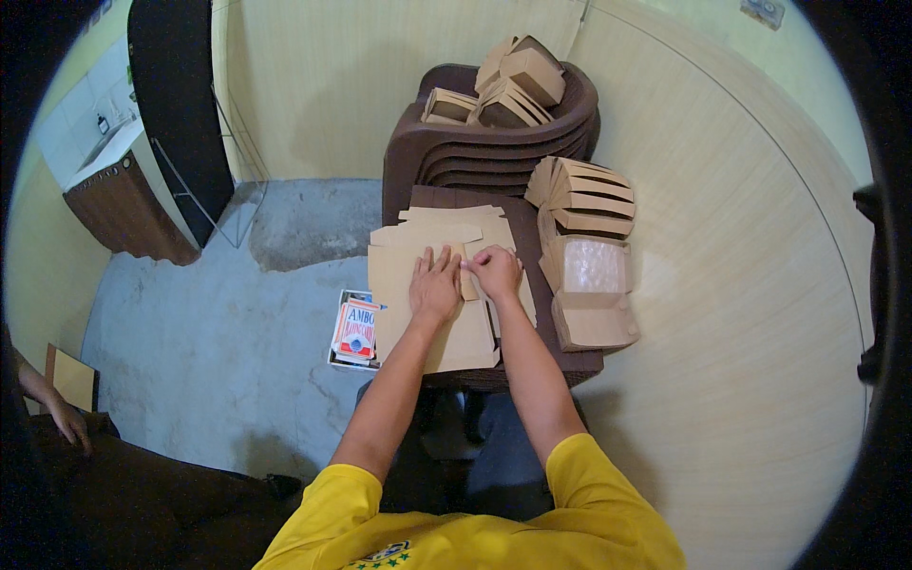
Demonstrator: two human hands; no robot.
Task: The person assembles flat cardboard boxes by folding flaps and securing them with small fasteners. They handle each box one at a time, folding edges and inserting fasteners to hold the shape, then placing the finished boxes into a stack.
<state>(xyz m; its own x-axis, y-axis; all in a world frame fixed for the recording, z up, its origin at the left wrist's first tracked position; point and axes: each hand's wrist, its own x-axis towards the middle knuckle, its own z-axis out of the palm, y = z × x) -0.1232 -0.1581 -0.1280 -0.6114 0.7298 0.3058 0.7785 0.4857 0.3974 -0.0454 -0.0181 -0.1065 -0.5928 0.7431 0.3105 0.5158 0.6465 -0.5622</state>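
Note:
Flat brown cardboard blanks [442,350] with cut flaps lie stacked on a dark brown plastic chair seat [575,363] in front of me. My left hand [435,287] rests palm down on the top blank, fingers stretched out and slightly apart. Close beside it, my right hand [498,274] is closed in a pinch near the left fingertips. What the pinch holds is too small to make out. Between the two hands lies a narrow tan cardboard piece [468,288], partly covered by the fingers.
Folded brown boxes [581,195] are nested along the seat's right side, with an open box [596,320] nearer me. More boxes [522,78] sit on stacked chairs [494,152]. A white box [356,328] is at the left. Another person's hand [71,425] shows far left.

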